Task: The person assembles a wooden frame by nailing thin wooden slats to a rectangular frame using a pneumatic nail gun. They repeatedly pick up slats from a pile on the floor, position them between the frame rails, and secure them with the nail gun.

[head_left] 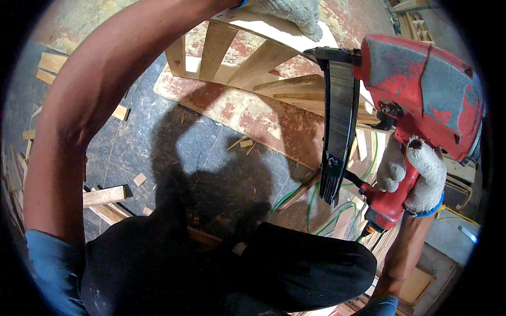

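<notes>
My right hand (421,176), in a grey knit glove with a blue cuff, is closed around the handle of a worn red and grey nail gun (416,84). The gun's black magazine (340,116) hangs down, and its nose is by the edge of a slatted wooden frame (216,50). That frame has slats fanning out between curved pale rails. At the top edge of the view my left hand (287,16), gloved too, grips the frame's upper rail, a fingertip bent over it. Part of that hand is cut off by the picture's edge.
Beneath the frame lies a paint-worn board (237,102). A green air hose (311,208) loops over the floor near the gun. Wood offcuts (105,196) are scattered at left, and more strips and boards lie at right. My dark-clothed knees (316,258) are close below.
</notes>
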Action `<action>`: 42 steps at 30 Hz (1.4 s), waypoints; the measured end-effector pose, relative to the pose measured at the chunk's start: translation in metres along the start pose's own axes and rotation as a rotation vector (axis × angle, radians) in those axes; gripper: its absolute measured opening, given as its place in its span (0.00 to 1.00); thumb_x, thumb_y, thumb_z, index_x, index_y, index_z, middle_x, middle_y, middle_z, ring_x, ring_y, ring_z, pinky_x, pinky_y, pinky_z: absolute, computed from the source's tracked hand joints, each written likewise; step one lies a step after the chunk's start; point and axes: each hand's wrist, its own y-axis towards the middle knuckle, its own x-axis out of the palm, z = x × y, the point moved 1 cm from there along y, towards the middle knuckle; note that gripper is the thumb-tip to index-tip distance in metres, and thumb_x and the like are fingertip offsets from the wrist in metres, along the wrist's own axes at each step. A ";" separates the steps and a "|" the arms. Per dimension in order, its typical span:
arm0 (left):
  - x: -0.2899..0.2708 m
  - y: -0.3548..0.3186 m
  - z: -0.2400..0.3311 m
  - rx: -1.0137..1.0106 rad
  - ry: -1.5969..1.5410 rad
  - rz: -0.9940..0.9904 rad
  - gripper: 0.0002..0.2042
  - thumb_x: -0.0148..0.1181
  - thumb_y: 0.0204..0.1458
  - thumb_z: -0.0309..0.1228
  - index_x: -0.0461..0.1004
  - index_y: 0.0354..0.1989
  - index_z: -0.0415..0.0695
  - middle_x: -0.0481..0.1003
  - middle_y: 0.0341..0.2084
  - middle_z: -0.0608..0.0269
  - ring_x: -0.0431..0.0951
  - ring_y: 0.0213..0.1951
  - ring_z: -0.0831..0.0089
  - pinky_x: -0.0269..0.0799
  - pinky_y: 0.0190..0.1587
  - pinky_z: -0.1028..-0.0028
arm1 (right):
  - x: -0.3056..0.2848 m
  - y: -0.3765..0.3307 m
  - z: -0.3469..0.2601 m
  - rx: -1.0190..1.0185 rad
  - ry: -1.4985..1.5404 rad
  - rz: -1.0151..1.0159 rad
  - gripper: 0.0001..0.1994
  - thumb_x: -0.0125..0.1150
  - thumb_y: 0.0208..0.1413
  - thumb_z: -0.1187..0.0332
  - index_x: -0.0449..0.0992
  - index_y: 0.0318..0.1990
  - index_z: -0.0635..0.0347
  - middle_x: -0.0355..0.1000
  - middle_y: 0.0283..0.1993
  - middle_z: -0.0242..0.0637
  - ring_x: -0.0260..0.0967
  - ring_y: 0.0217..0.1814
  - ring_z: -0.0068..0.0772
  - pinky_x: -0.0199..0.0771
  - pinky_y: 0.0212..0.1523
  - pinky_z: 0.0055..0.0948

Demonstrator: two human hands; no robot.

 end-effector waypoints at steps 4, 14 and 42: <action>-0.002 -0.006 -0.003 -0.017 0.050 -0.014 0.17 0.62 0.56 0.43 0.83 0.40 0.39 0.80 0.24 0.61 0.75 0.27 0.71 0.69 0.34 0.64 | 0.010 0.007 0.012 -0.110 -0.060 0.108 0.20 0.62 0.56 0.61 0.70 0.50 0.64 0.68 0.23 0.42 0.65 0.16 0.36 0.67 0.17 0.35; 0.000 -0.005 -0.006 -0.037 0.001 0.002 0.20 0.61 0.56 0.44 0.82 0.45 0.39 0.82 0.30 0.57 0.77 0.31 0.68 0.70 0.37 0.64 | 0.012 0.005 0.012 -0.059 0.033 0.021 0.20 0.63 0.53 0.62 0.70 0.50 0.64 0.69 0.23 0.42 0.65 0.16 0.36 0.67 0.16 0.35; 0.010 0.023 -0.030 0.276 0.558 0.292 0.11 0.57 0.48 0.29 0.82 0.35 0.38 0.80 0.32 0.39 0.81 0.35 0.44 0.75 0.37 0.53 | 0.042 0.013 -0.075 0.090 -0.252 -0.013 0.19 0.64 0.60 0.57 0.76 0.24 0.63 0.71 0.17 0.41 0.69 0.14 0.36 0.69 0.17 0.32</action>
